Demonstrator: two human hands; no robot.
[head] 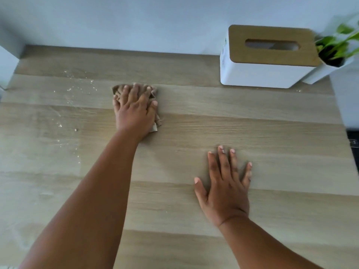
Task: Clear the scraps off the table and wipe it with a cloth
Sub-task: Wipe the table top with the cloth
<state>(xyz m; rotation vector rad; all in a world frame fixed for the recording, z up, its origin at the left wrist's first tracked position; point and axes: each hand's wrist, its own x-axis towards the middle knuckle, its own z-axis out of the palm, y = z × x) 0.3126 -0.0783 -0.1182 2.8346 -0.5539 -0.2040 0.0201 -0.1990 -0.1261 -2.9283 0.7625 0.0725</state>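
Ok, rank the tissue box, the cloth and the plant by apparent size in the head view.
1. tissue box
2. and 3. unsure: the cloth is mostly hidden under the left hand, and the plant is cut off by the frame edge.

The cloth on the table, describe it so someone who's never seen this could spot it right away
On the wooden table, look left of the white tissue box standing at the back right by the wall. The cloth is a small brown crumpled rag lying under the left hand, which presses it flat. It is the only fabric there; the right hand rests on bare wood.
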